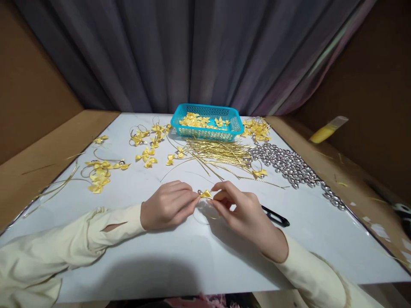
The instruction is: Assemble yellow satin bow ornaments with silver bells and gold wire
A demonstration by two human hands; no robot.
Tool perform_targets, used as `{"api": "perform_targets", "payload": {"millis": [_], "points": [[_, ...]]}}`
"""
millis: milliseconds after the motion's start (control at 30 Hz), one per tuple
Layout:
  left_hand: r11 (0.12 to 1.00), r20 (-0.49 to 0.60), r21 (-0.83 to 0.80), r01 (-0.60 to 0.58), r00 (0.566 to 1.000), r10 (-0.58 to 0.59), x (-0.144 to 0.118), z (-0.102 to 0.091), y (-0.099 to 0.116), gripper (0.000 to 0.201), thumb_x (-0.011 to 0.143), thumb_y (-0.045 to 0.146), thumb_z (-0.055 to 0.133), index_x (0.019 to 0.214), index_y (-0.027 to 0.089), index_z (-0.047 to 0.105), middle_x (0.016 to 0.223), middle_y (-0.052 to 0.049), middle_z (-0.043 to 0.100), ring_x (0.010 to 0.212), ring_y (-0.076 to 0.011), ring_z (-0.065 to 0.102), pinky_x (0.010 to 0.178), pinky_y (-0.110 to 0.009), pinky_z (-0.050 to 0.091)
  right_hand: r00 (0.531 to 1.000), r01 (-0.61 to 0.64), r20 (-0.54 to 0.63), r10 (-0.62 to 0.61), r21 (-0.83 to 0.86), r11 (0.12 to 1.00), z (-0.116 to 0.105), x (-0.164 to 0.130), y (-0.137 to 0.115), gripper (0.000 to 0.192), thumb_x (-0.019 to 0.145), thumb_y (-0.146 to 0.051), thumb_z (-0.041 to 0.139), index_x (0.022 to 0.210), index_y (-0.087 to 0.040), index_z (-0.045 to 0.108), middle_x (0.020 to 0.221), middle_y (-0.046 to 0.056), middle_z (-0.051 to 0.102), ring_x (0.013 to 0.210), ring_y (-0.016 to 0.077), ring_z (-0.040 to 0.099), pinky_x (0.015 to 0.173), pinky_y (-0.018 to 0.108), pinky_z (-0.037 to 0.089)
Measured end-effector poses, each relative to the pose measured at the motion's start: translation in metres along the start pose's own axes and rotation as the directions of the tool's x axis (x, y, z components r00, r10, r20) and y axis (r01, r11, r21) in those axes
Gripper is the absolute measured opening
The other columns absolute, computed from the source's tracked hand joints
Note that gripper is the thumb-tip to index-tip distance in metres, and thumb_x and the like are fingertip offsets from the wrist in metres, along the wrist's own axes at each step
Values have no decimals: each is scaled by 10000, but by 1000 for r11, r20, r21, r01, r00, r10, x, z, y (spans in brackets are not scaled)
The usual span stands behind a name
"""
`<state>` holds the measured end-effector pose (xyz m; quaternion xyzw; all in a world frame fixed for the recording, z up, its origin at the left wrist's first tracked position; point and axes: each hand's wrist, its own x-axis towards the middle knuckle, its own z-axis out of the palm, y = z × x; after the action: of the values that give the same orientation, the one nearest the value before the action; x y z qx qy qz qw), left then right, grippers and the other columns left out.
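My left hand and my right hand meet at the middle of the white table. Between their fingertips they pinch a small yellow ribbon bow with a little silver bell at its left end. A thin gold loop hangs from it onto the table under my hands. Both wrists rest on the tabletop in cream sleeves.
A turquoise basket of yellow bows stands at the back. In front of it lies a bundle of gold strings; silver bells spread to the right. Finished bows lie at the left. Black scissors sit behind my right hand.
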<state>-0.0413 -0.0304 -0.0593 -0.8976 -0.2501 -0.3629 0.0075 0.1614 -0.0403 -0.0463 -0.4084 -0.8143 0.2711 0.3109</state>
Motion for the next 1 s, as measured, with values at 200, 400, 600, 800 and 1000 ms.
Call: {"api": "perform_targets", "payload": {"millis": [200, 400, 600, 800, 1000], "points": [[978, 83, 117, -173, 983, 164, -3, 0, -3, 110, 828, 92, 493, 882, 78, 587, 733, -98, 675, 698, -187, 610, 593, -305, 512, 992, 113, 57, -112, -21, 993, 2, -2, 0, 124, 846, -123, 486, 959, -172, 495, 756, 21, 661, 625, 117, 598, 571, 218, 442], [992, 93, 49, -119, 989, 115, -4, 1, -3, 128, 831, 94, 493, 918, 78, 586, 761, -111, 672, 722, -191, 609, 609, -309, 516, 993, 115, 46, -111, -105, 988, -2, 1, 6, 138, 844, -113, 494, 951, -160, 566, 785, 31, 666, 656, 122, 605, 596, 221, 437], [998, 95, -64, 0, 995, 6, -4, 1, 0, 149, 851, 105, 461, 918, 96, 595, 758, -112, 664, 704, -179, 605, 609, -311, 519, 991, 101, 102, -90, -109, 989, -4, 4, 7, 103, 835, -96, 498, 842, -150, 586, 761, 29, 656, 655, 121, 593, 598, 222, 427], [977, 78, -176, 123, 991, -110, -1, 1, 5, 126, 827, 165, 514, 882, 97, 604, 724, -107, 663, 670, -178, 606, 598, -320, 516, 991, 80, 113, -70, -88, 993, -4, 5, 8, 96, 831, -103, 496, 808, -144, 579, 719, 27, 639, 623, 115, 574, 568, 216, 406], [951, 139, -166, 260, 961, -238, -1, 3, 7, 154, 803, 225, 559, 857, 96, 624, 729, -98, 673, 677, -188, 629, 628, -330, 508, 993, 64, 108, -56, -70, 995, -3, 5, 6, 107, 821, -91, 494, 788, -148, 578, 702, 23, 638, 608, 108, 568, 557, 204, 395]]}}
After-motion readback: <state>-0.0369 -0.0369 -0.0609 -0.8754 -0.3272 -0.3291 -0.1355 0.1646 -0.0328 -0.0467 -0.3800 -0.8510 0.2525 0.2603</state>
